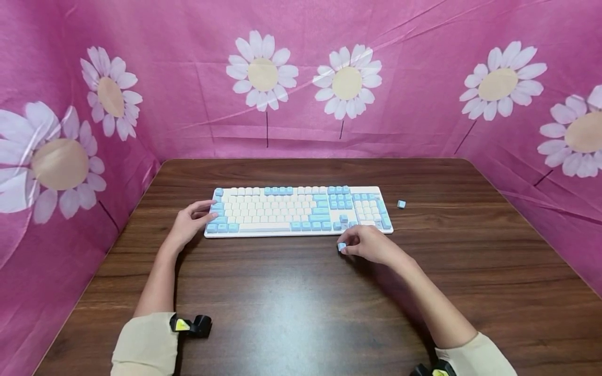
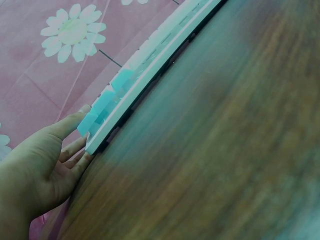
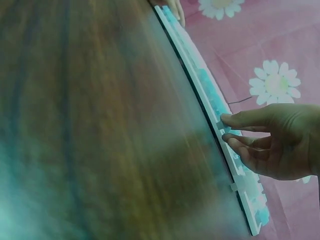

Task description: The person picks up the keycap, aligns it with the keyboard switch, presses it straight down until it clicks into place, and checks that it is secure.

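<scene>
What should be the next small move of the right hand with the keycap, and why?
Probably carry the blue keycap up to the gap in the arrow-key area of the keyboard and press it in. The right hand pinches it just in front of the keyboard, while the left hand rests on the left end.

Looks like a makeshift recording booth, not a lived-in room. Dark wood-grain counter [image 1: 301, 313] boxed in on three sides by pink cloth backdrop [image 1: 188, 94] printed with big white daisies [image 1: 262, 70], creased and hung like a screen. Only a white-and-blue keyboard [image 1: 282, 211] and a loose blue keycap [image 1: 401, 204] laid out on top. Small black-and-yellow cameras strapped at wrists [image 1: 193, 325]. Probably indoors under flat lighting; wrist views too blurred to add more.
</scene>
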Motion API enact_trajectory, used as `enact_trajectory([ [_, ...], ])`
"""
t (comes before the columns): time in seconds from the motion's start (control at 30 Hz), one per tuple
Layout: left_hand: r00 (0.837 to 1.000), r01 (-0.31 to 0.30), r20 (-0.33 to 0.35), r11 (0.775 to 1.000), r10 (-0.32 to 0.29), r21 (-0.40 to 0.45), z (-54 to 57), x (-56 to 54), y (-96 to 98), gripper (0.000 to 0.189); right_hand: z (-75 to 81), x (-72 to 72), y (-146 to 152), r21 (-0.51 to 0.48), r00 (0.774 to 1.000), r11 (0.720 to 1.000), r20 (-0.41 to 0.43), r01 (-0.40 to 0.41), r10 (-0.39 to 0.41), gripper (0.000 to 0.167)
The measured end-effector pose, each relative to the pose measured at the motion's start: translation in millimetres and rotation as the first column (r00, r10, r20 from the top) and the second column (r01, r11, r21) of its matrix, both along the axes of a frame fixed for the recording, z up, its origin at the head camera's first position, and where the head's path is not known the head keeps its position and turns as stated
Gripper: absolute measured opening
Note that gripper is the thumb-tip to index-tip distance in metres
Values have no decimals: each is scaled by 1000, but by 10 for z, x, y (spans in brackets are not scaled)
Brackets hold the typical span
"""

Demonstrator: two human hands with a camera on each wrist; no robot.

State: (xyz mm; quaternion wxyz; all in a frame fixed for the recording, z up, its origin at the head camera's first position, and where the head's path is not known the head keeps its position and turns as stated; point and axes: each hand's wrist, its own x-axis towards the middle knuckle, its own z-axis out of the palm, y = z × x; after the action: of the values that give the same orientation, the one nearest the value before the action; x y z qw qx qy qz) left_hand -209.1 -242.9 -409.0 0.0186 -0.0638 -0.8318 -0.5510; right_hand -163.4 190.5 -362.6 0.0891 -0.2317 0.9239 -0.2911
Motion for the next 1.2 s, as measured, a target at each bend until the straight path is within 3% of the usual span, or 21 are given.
enact_trajectory([
  [0.27,1000,-3,-14,1000,3,-2,3,7,2,47,72,-63,20,12,999,1000,-37,14,-14,8],
  [0.63,1000,-4,8,1000,4,-10,38,13,3,48,132,-181,89,-19,997,997,-23,76,-76,16],
  [0.9,1000,-6,-9,1000,6,-9,17,7,5,46,125,-289,92,-66,985,987,-84,146,-151,14],
  [1.2,1000,5,-15,1000,-5,-4,5,0,1,46,55,-371,109,-98,980,981,-87,169,-177,15],
])
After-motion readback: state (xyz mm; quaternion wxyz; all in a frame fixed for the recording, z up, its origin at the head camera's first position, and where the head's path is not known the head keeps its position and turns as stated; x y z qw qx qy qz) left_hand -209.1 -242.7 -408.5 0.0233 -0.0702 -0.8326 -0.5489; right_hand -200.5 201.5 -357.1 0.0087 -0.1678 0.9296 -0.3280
